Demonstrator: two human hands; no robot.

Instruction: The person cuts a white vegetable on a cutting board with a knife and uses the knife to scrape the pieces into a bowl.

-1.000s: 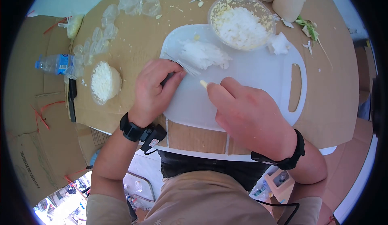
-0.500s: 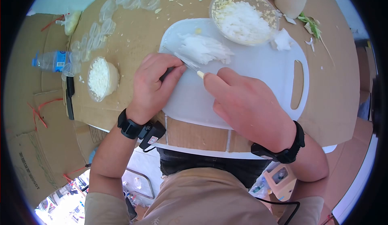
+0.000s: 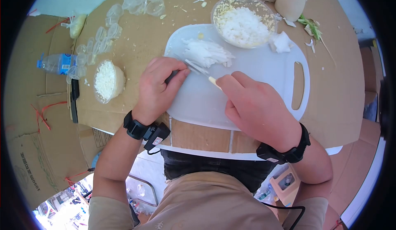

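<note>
My right hand (image 3: 262, 102) grips the cream handle of a small knife (image 3: 213, 80), its blade slanting up and left across the white cutting board (image 3: 198, 110). My left hand (image 3: 161, 83) is on the board's left side, thumb and fingers pinched together beside the blade tip. Something dark shows between those fingers, but I cannot make out what they hold. Just beyond the blade lies a pile of thin white strips (image 3: 208, 53), like shredded radish. A clear bowl of white and yellowish chopped pieces (image 3: 243, 27) rests on the board's far edge, with a white chunk (image 3: 281, 43) beside it.
A tub of white bits (image 3: 108, 81) stands left of the board. Further left are a plastic bottle (image 3: 57, 64), clear plastic cups (image 3: 99, 40) and a black object (image 3: 74, 100). A large pale radish (image 3: 291, 1) and green trimmings (image 3: 312, 27) lie far right on the cardboard-covered table.
My right hand has drawn the knife slightly right and toward me. My left hand stays nearly in place. The whole view has shifted a little.
</note>
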